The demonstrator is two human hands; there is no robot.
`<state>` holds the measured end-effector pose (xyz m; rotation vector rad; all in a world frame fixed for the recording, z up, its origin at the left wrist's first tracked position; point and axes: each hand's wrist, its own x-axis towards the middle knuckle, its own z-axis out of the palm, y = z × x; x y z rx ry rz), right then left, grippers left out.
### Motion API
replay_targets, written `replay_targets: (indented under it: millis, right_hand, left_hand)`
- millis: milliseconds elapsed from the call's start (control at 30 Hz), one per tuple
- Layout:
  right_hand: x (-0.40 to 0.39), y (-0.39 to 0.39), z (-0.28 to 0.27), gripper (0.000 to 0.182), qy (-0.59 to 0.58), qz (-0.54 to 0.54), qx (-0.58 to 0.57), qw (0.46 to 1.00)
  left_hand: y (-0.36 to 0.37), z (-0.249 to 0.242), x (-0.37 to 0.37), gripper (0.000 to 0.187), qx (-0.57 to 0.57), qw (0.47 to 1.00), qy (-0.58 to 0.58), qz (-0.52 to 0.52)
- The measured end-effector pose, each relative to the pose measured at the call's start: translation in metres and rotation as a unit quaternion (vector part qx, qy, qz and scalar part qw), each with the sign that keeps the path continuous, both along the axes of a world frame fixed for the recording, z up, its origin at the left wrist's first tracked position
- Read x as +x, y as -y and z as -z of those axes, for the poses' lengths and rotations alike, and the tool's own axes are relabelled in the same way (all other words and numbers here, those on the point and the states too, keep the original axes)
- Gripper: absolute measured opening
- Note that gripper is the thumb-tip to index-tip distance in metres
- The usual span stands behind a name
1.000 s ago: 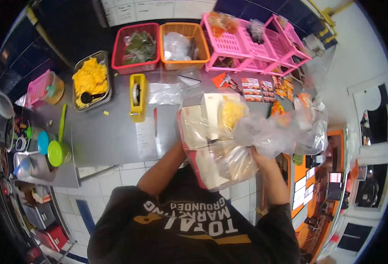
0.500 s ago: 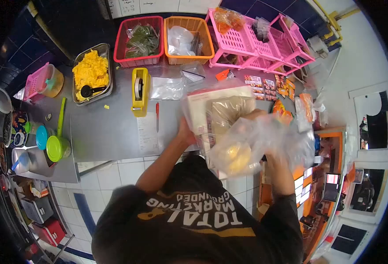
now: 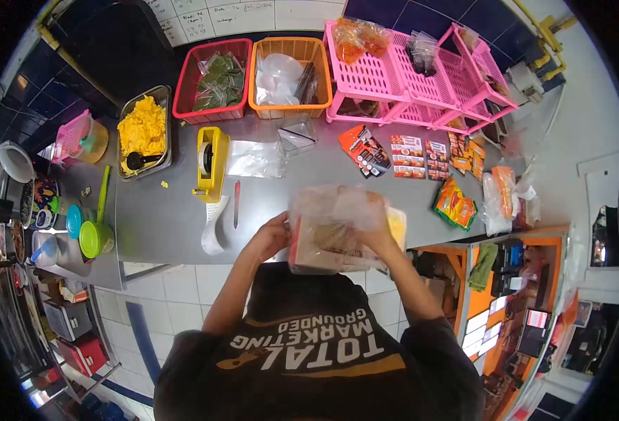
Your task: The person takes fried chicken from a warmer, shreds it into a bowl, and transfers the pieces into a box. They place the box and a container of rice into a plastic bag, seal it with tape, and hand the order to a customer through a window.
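Observation:
Close to my body, at the counter's front edge, I see a flat cream-and-red box (image 3: 314,254) with clear plastic around it. My left hand (image 3: 273,237) is at the box's left side, fingers curled against its edge. On the other side, my right hand (image 3: 370,223) is closed on the crumpled clear plastic bag (image 3: 351,199) over the top; motion blurs its fingertips. Something yellow (image 3: 397,226) shows through plastic right of that hand. Left of the box lie a red pen (image 3: 237,205) and a curled paper slip (image 3: 213,226).
A yellow tape dispenser (image 3: 212,165) stands behind the slip. Farther back are a tray of yellow food (image 3: 143,130), red (image 3: 183,105) and orange (image 3: 255,98) baskets, and pink racks (image 3: 365,83). Printed sachets (image 3: 409,158) and an orange packet (image 3: 454,203) lie to the right.
The box has come down toward my body and tilted. My right hand has moved left and up with the plastic bag, now over the box. The paper slip has curled, and more red-black sachets show.

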<state>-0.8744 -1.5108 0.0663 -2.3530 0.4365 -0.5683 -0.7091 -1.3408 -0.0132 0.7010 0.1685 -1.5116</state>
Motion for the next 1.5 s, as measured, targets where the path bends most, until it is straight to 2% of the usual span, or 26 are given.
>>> replay_targets:
  millis: [33, 100, 133, 200, 233, 267, 333, 400, 433, 467, 500, 667, 700, 767, 867, 967, 1000, 1067, 1133, 1200, 1233, 1267, 1300, 1333, 1433, 1500]
  right_hand:
    - [0.01, -0.002, -0.003, 0.024, 0.089, -0.001, 0.152, 0.984]
    - [0.009, 0.005, 0.027, 0.025, 0.099, -0.016, 0.142, 0.985]
    - [0.008, 0.01, 0.047, 0.027, 0.106, -0.026, 0.131, 0.985]
    - [0.009, 0.02, 0.078, 0.031, 0.05, -0.051, 0.064, 0.995]
    - [0.011, 0.015, 0.087, 0.037, 0.1, -0.011, 0.028, 0.995]
    - [0.01, 0.008, 0.099, 0.043, 0.151, 0.031, -0.012, 0.988]
    - [0.0, 0.015, 0.202, 0.046, 0.118, 0.149, 0.027, 0.981]
    - [0.02, -0.011, 0.133, 0.066, 0.117, 0.14, 0.329, 0.927]
    - [0.025, -0.002, 0.148, 0.07, 0.094, 0.096, 0.198, 0.971]
    - [0.028, 0.007, 0.166, 0.074, 0.065, 0.056, 0.064, 0.994]
    - [0.035, 0.014, 0.168, 0.074, 0.075, 0.06, 0.052, 0.994]
    - [0.05, 0.006, 0.184, 0.023, 0.196, 0.159, 0.174, 0.952]
    - [0.049, 0.008, 0.192, 0.023, 0.201, 0.162, 0.171, 0.951]
    - [0.045, 0.018, 0.218, 0.081, 0.132, 0.088, 0.26, 0.952]
    - [0.048, 0.027, 0.248, 0.081, 0.105, 0.079, 0.139, 0.982]
    - [0.035, -0.004, 0.115, 0.079, 0.15, 0.131, 0.292, 0.935]
    - [0.035, 0.008, 0.157, 0.064, 0.084, 0.133, 0.223, 0.962]
    - [0.035, 0.031, 0.243, 0.04, -0.041, 0.131, 0.069, 0.988]
    - [0.018, 0.041, 0.306, 0.039, -0.1, 0.034, -0.021, 0.994]
    - [0.021, 0.047, 0.309, 0.042, -0.177, 0.099, 0.098, 0.974]
    - [0.027, 0.049, 0.281, 0.037, -0.228, 0.123, 0.085, 0.962]
    - [0.033, 0.044, 0.234, 0.033, -0.275, 0.146, 0.068, 0.948]
    - [0.033, 0.034, 0.191, 0.028, -0.112, 0.168, 0.217, 0.955]
    - [0.038, 0.03, 0.149, 0.024, 0.063, 0.186, 0.349, 0.916]
    - [0.047, 0.012, 0.072, 0.016, 0.175, 0.167, 0.469, 0.849]
    - [0.046, 0.009, 0.07, 0.016, 0.156, 0.172, 0.458, 0.858]
  left_hand:
    - [0.001, 0.008, 0.006, 0.033, 0.027, 0.976, 0.183, 0.114]
    - [0.01, 0.04, 0.024, 0.022, 0.099, 0.803, 0.514, 0.286]
    - [0.022, 0.033, 0.032, 0.022, 0.096, 0.8, 0.522, 0.278]
    - [0.058, 0.009, 0.053, 0.012, 0.159, 0.492, 0.848, 0.114]
    - [0.081, -0.003, 0.064, 0.013, 0.119, 0.516, 0.848, -0.01]
    - [0.1, -0.009, 0.076, 0.013, 0.105, 0.505, 0.856, -0.026]
    - [0.142, -0.002, 0.104, 0.014, 0.054, 0.409, 0.911, 0.022]
    - [0.168, 0.005, 0.124, 0.012, 0.081, 0.303, 0.933, 0.175]
    - [0.173, 0.001, 0.127, 0.014, 0.085, 0.258, 0.933, 0.236]
    - [0.179, 0.006, 0.129, 0.014, 0.09, 0.227, 0.938, 0.246]
    - [0.187, 0.01, 0.131, 0.015, 0.094, 0.196, 0.942, 0.256]
    - [0.197, 0.014, 0.132, 0.015, 0.076, 0.148, 0.942, 0.291]
    - [0.198, 0.01, 0.133, 0.014, 0.062, 0.123, 0.944, 0.301]
    - [0.197, 0.005, 0.133, 0.016, 0.053, 0.116, 0.942, 0.311]
    - [0.195, 0.004, 0.133, 0.016, 0.03, 0.105, 0.943, 0.314]
    - [0.191, 0.002, 0.138, 0.015, 0.0, 0.065, 0.951, 0.301]
    - [0.188, 0.002, 0.138, 0.015, -0.017, 0.032, 0.955, 0.295]
    - [0.183, 0.006, 0.144, 0.021, -0.09, 0.045, 0.994, 0.049]
    - [0.156, -0.032, 0.126, 0.022, -0.071, 0.173, 0.982, -0.007]
    - [0.118, -0.065, 0.087, 0.013, -0.017, 0.394, 0.918, -0.039]
    - [0.106, -0.066, 0.074, 0.013, 0.0, 0.406, 0.914, -0.024]
    - [0.096, -0.064, 0.064, 0.011, -0.025, 0.622, 0.781, -0.047]
    - [0.087, -0.062, 0.054, 0.01, -0.048, 0.795, 0.6, -0.078]
    - [0.081, -0.062, 0.045, 0.01, -0.04, 0.796, 0.598, -0.081]
    - [0.069, -0.062, 0.025, 0.01, -0.06, 0.834, 0.535, -0.122]
    - [0.065, -0.066, 0.017, 0.011, -0.06, 0.836, 0.534, -0.112]
